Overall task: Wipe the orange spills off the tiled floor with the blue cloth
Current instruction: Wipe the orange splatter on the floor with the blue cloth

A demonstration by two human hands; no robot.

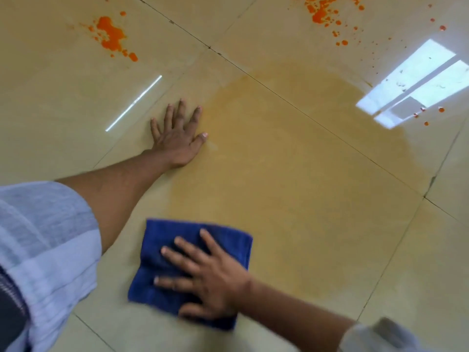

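Blue cloth [162, 252] flat on the tiled floor [317, 250] at lower centre of the frame, folded to a rough square, pressed down under the right hand [205, 278] with fingers spread and straight, palm on top, nothing curled round the fabric. Left hand [177, 135] planted flat on bare tile at centre left, fingers splayed, holding nothing, seemingly bracing the body. Light sleeve [50, 237] bunched at lower left.

Broad amber smear [291, 148] across the middle tiles, from just beside the left thumb out toward the window reflection [416, 85] at right: thin, streaky, no thick orange in it, so probably a spill already spread and half lifted, with a film left to take off. Cloth sitting just at the lower left edge of that smear.

Not yet touched, judging by the solid colour: orange puddle [111, 34] at upper left with small drops trailing down to its right, and splatter [319, 13] at upper right with droplets scattered toward the right edge and a few more near the reflection. Roughly a third done at best; two fresh patches, stray drops and the residue remaining.
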